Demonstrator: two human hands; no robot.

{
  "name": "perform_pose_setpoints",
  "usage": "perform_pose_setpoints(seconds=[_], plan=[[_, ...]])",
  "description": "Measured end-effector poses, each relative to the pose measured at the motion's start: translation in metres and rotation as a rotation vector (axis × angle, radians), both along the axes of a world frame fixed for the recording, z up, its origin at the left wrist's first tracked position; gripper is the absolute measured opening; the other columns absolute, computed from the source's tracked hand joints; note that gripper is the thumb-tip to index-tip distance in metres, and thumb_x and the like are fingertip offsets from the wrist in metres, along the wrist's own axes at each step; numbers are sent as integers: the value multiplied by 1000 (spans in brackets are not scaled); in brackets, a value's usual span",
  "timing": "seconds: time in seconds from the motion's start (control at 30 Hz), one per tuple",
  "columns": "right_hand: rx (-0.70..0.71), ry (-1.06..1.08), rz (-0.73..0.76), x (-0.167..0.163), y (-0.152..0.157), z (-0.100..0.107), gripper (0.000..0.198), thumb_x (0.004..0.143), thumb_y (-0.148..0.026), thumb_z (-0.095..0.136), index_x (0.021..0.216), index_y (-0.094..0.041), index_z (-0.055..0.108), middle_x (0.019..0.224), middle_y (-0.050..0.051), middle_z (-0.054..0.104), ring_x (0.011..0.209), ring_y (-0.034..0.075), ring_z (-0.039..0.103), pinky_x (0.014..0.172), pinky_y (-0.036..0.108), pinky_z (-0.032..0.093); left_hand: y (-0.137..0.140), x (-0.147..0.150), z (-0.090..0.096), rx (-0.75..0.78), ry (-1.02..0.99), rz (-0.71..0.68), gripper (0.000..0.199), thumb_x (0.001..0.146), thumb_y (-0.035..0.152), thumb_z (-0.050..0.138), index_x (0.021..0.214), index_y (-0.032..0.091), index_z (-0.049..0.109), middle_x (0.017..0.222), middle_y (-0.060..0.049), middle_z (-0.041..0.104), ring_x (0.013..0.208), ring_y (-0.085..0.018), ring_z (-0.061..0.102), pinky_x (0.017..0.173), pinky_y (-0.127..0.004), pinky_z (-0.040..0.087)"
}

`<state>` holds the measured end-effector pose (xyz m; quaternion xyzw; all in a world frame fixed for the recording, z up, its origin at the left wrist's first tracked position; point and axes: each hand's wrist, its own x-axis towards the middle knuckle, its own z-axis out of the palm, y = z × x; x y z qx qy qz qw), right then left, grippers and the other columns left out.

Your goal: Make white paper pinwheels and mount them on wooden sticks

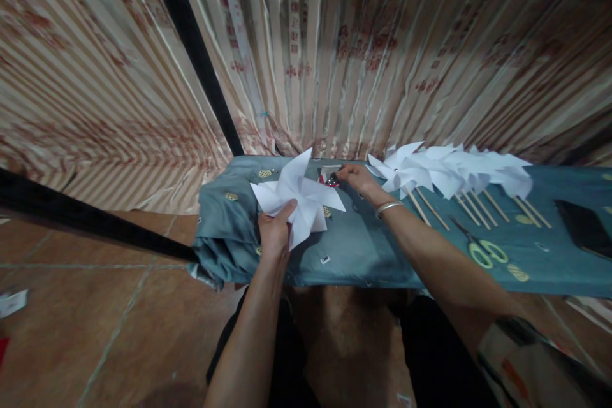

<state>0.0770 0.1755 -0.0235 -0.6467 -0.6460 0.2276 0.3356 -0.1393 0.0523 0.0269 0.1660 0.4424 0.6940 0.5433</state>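
Observation:
My left hand [275, 229] is closed on a white paper pinwheel [299, 194], thumb pressed near its centre. It is held over the left part of the cloth-covered table, and no stick shows on it. Farther right, the fingers of my right hand [356, 178] are pinched together at a small open box [329, 175] with red edges and shiny dark bits inside. Whatever those fingertips hold is too small to make out. Beside that hand, several finished white pinwheels [449, 169] lie overlapped in a row, their wooden sticks [473, 207] pointing toward me.
Green-handled scissors [482, 250] lie on the blue-green tablecloth [354, 255], with a black phone-like object [583, 226] at the right. A striped curtain [315, 76] hangs behind the table. Dark metal poles [191, 51] stand at the left above the tiled floor [86, 306].

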Motion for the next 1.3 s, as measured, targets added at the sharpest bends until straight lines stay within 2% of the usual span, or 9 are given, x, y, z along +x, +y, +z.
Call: perform_pose_setpoints(seconds=[0.1,0.23,0.3,0.4,0.63,0.8,0.97,1.13,1.3], plan=[[20,-149,73,-1,-1,12,14,77,-21,58,70,-16,69,89,7,71,90,21,64,87,34,48,0,0,0,-2,4,-3,43,41,19,85,82,11,71,78,-7,75,79,-23,71,81,-36,55],[65,-379,203,-11,-2,31,11,73,-13,63,73,-14,74,118,14,65,123,28,49,109,41,31,-1,0,1,4,-17,-10,42,42,17,85,81,11,71,75,-5,75,71,-19,70,77,-33,55],[66,-478,265,-19,-3,39,11,72,-13,65,75,-13,75,122,16,62,128,30,44,111,42,28,-1,0,2,2,-28,-16,42,42,16,85,81,11,72,74,-4,75,69,-18,69,75,-31,55],[46,-597,317,-27,-3,45,13,71,-13,66,79,-13,76,122,17,62,131,32,40,109,45,31,-2,0,1,0,-26,-22,42,42,17,85,82,11,72,75,-5,75,69,-18,70,73,-30,55],[12,-724,310,-34,-2,43,21,74,-8,58,85,-9,75,123,23,61,130,36,43,105,44,35,-3,0,2,2,-13,-32,44,43,19,85,85,10,73,78,-7,75,71,-20,70,74,-31,56],[31,-666,276,-33,-3,39,22,77,-7,54,82,-11,74,119,22,63,129,33,44,104,40,36,-2,0,2,2,-25,-14,44,41,18,85,83,11,73,77,-6,76,67,-18,69,69,-28,55],[56,-498,217,-25,-1,33,14,78,-13,59,74,-15,72,116,16,66,122,27,51,108,37,33,-2,1,2,6,-37,-14,43,41,17,85,82,10,73,75,-6,75,66,-17,69,68,-27,55],[45,-256,96,-14,-1,25,16,81,-21,57,77,-16,71,112,13,68,120,24,55,101,37,43,-2,0,4,4,-17,-16,42,42,18,85,82,10,73,75,-7,75,70,-19,70,71,-30,56],[57,-59,30,4,-44,18,18,82,-25,55,79,-20,71,102,9,72,124,24,54,101,41,43,-2,0,2,6,-7,-25,42,41,19,85,80,11,73,74,-7,75,70,-20,71,73,-32,56]])
